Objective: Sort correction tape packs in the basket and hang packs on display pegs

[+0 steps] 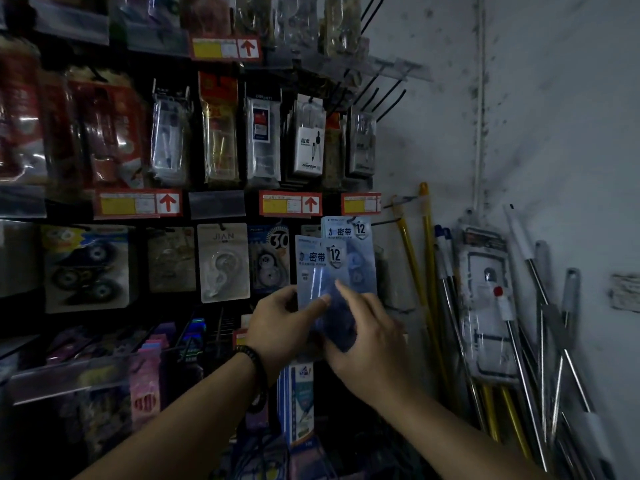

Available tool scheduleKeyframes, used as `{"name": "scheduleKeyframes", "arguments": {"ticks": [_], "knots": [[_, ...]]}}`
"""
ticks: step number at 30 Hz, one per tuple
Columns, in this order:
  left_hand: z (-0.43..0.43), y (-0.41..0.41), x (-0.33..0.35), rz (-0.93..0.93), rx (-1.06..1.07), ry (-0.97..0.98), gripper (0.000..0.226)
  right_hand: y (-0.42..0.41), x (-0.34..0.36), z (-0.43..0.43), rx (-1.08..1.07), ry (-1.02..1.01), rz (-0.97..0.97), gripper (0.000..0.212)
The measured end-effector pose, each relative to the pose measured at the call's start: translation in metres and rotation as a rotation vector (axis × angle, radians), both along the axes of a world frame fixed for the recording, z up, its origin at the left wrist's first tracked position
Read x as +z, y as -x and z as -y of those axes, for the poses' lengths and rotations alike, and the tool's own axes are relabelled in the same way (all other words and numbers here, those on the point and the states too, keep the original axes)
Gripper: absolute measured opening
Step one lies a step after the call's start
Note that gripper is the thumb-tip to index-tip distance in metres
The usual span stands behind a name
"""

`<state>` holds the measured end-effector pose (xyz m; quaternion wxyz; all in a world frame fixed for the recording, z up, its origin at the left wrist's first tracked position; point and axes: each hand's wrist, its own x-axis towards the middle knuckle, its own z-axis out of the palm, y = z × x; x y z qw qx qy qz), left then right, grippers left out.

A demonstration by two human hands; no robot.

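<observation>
I look at a grey plaster wall (536, 116), mottled with dark specks, which fills the right side. Left of it stands a black display rack (194, 216) hung in rows with glossy plastic blister packs. Red-and-yellow price labels (291, 203) with upward arrows run along its rails. In the corner I see several long handles (424, 271), some yellow, some bare metal, all tilted against the wall. Thin black wire pegs (389, 98) jut out at the rack's upper right.

On the upper row hangs a white compass pack (308, 147). On the row below are a pale card marked JIAN (223, 261) and, just beside it, a pack marked 30 (268, 256).

The blue correction tape pack (320, 268) is held upright in front of the right end of that lower row. Its long axis is vertical and its printed face is toward me, with the header and its "12" badge on top and the dark, clear blister at the bottom. A second blue pack (349, 232) with the same print hangs upright just behind it, higher and to the right, partly overlapped.

My view shows the left hand (277, 320) pinching the pack's lower left edge, thumb pressed across the face. The right hand (367, 337) covers the lower right, forefinger straight on the face. Whether its other fingers clasp the pack, I cannot tell. A dark beaded bracelet (255, 362) circles the left wrist
</observation>
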<state>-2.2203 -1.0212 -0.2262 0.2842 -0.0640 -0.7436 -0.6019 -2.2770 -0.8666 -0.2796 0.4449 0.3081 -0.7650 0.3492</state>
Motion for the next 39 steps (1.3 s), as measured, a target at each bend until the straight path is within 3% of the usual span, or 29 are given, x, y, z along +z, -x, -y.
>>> {"name": "scheduleKeyframes", "arguments": {"ticks": [4, 6, 9, 15, 32, 39], "knots": [[-0.007, 0.005, 0.002, 0.044, 0.094, 0.194, 0.025, 0.012, 0.004, -0.013, -0.038, 0.048, 0.027, 0.081], [-0.006, 0.002, 0.005, 0.033, 0.177, 0.393, 0.019, 0.020, 0.010, -0.018, -0.075, 0.100, 0.064, 0.081], [-0.002, -0.002, 0.011, 0.019, 0.288, 0.724, 0.027, 0.029, 0.023, -0.019, -0.111, 0.183, 0.107, 0.073], [0.008, -0.007, 0.015, 0.022, 0.428, 1.015, 0.024, 0.041, 0.050, -0.017, -0.177, 0.181, 0.085, 0.073], [0.031, -0.012, 0.001, 0.003, 0.447, 1.103, 0.013, 0.065, 0.063, -0.005, -0.263, -0.008, 0.244, 0.074], [0.048, -0.044, -0.022, 0.029, 0.372, 1.090, 0.013, 0.048, 0.042, 0.007, -0.355, -0.037, 0.316, 0.055]]}}
